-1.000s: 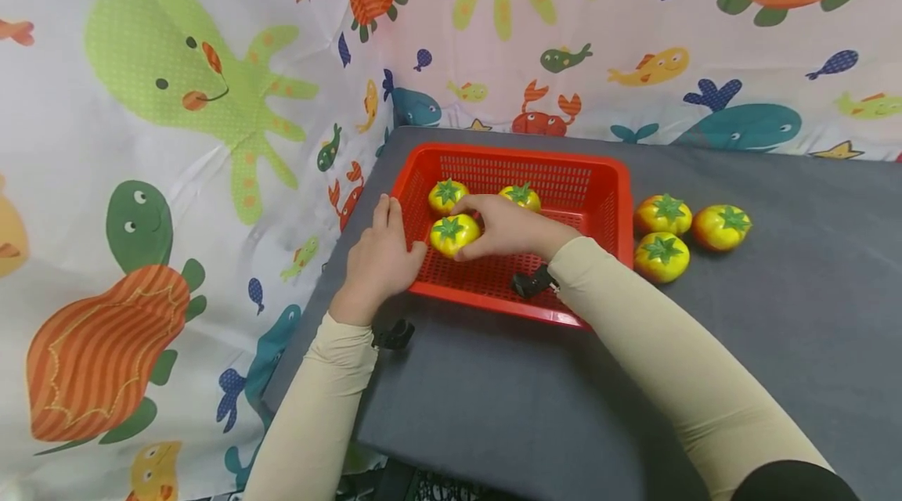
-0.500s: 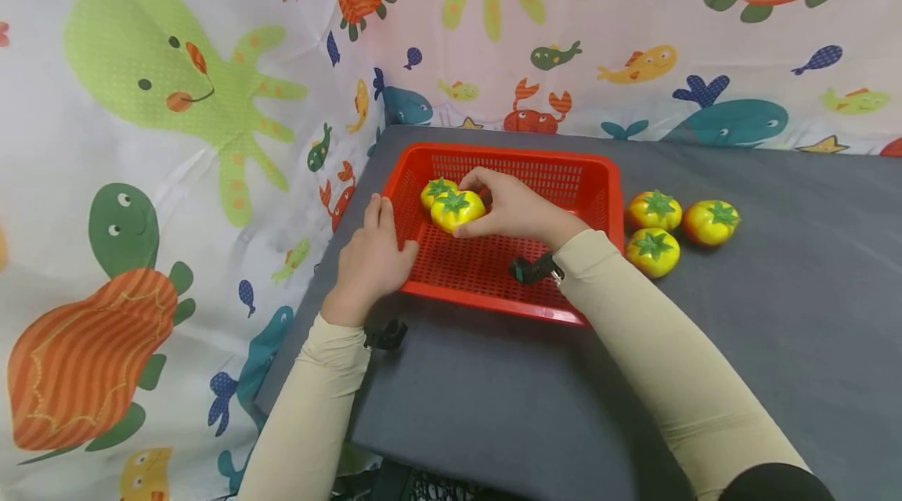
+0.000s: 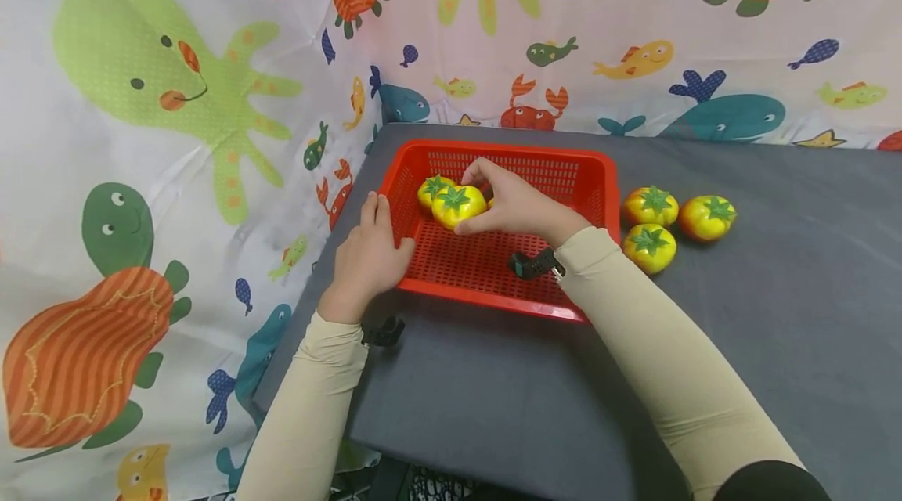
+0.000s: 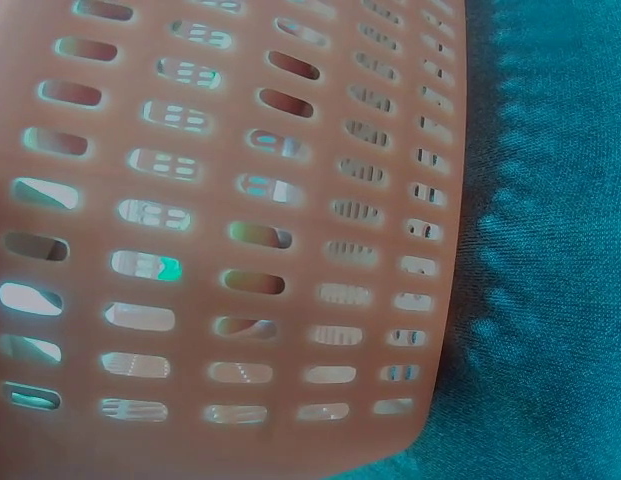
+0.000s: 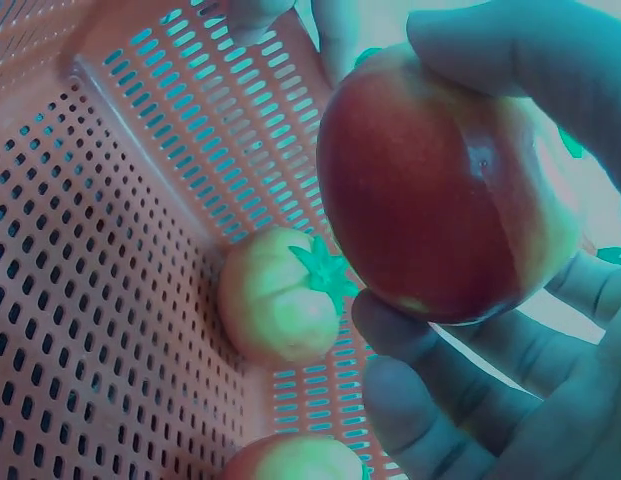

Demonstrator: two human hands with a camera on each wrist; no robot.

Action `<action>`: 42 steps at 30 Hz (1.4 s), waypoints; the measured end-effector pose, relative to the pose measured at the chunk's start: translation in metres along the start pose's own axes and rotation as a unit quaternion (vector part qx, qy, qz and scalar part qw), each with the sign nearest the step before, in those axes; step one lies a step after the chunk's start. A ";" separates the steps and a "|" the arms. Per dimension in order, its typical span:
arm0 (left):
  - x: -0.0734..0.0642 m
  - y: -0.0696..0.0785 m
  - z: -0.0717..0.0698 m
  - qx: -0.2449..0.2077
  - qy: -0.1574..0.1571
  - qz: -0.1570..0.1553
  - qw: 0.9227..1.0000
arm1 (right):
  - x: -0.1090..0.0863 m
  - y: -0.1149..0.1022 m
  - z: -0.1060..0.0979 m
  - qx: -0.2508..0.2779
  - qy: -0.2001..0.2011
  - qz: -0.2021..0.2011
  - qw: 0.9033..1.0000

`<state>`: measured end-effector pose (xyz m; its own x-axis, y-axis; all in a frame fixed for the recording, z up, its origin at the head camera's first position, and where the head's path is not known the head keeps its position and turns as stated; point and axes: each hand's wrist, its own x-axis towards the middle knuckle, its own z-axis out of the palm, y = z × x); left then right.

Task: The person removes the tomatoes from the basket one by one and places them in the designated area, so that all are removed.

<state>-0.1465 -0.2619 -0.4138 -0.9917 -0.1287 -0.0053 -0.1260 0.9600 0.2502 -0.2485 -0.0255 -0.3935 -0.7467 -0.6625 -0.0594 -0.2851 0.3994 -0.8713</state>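
A gray desk (image 3: 486,399) carries a red basket (image 3: 486,297). The left hand (image 3: 370,258), straight fingers together and thumb apart, touches its nine-o'clock rim. The right hand (image 3: 520,205) has its fingers clamped on a tomato (image 3: 458,208) within, toward ten o'clock; three other tomatoes (image 3: 649,250) lie outside at three o'clock.

Soft, bright light filled the head view, with a faint shadow on the grey tablecloth (image 3: 486,391) in front of the red slotted basket (image 3: 486,299). Both wrist views had a teal cast; glare marked the tomato (image 5: 420,200) held over the basket.
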 end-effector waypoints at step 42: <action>-0.001 0.003 -0.001 0.001 -0.016 -0.002 1.000 | -0.072 -0.005 -0.050 -0.008 0.041 0.006 0.999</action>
<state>-0.1455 -0.2587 -0.4118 -0.9914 -0.1252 -0.0383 -0.1308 0.9601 0.2473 -0.2236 0.0522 -0.3605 -0.7971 -0.6032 -0.0292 -0.2843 0.4176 -0.8630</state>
